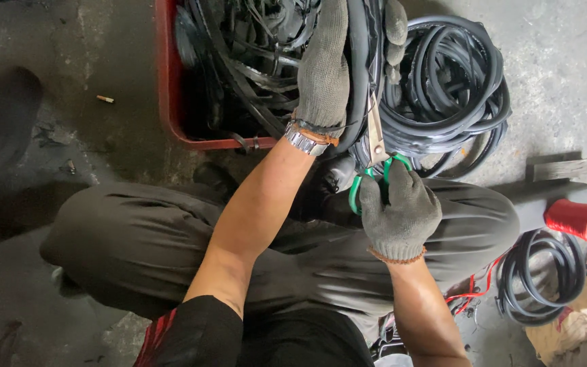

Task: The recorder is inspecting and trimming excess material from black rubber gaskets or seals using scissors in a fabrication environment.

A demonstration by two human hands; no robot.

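The gloved left hand (323, 64) gripped the black rubber strip (360, 81), running near-to-far beside the red crate (171, 102). Just nearer, the right hand (397, 211) was closed through green-handled scissors (377, 153), blades pointing far, at the strip.

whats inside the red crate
The red crate holds a tangle of black rubber strips. The gloved left hand covers part of it, and the crate's bottom is hidden.

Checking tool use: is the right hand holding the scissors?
Yes, the gloved right hand grips the green handles of the scissors.
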